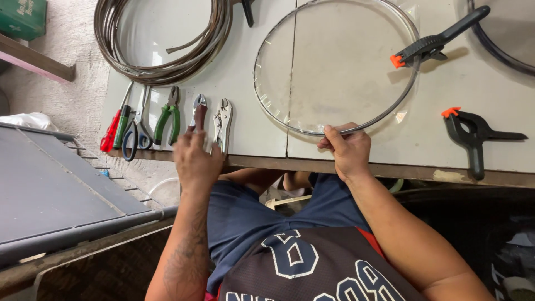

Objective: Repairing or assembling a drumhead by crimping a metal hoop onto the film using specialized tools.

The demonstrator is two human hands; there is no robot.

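The right hand [346, 150] pinches the near edge of the wire hoop [290, 120], thumb on top and fingers curled under, right at the front edge of the workbench [256, 128]. A clear plastic sheet [334, 67] is stretched across the hoop, and 1 black spring clamp with orange tips [432, 44] bites the rim on the far right side. With only 1 clamp on it and 1 pinch point, the hoop could probably pivot or slide off the edge if the pinch loosens, and the film could wrinkle or slip from under the wire.

The left hand [195, 159] hovers at the row of tools, fingers loosely bent and blurred; I cannot tell whether they grip anything. It lies over the handles of the cutting pliers [198, 106] and just beside the locking pliers [224, 120], so a hasty grab could likely knock either off the bench lip. The green-handled pliers [167, 120], scissors [136, 134] and red screwdriver [110, 134] lie further left. A 2nd clamp [473, 134] rests well apart to the right
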